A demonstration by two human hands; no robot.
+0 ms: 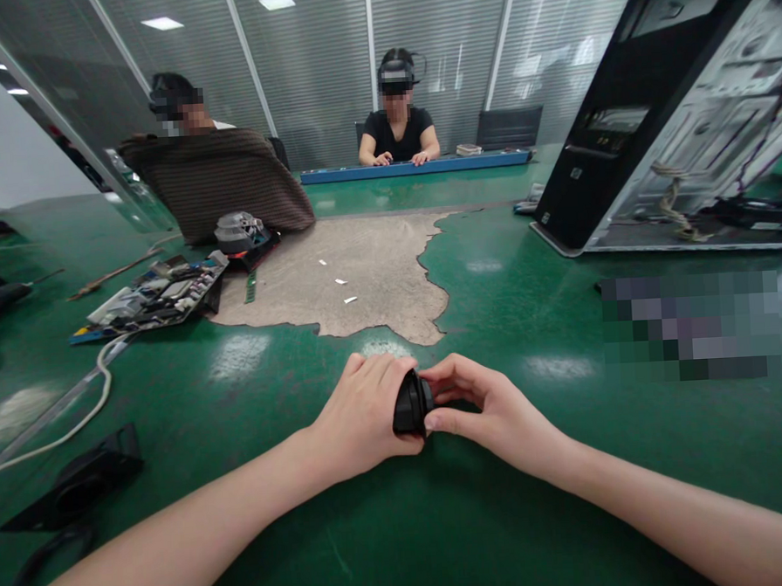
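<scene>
While the left hand (364, 410) wraps around a black part (408, 406), the right hand (485, 403) pinches its end, over the green table (351, 531), well apart from the far edge, where a blue bar (417, 167) runs.

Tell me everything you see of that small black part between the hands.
The small black part looks like plastic, dark with slight highlights, with ridged or stepped edges and a narrower raised section at its right end. The left hand wraps its left side, hiding much of it; the right hand has thumb and fingers at the right end. Its exact identity is unclear.
</scene>
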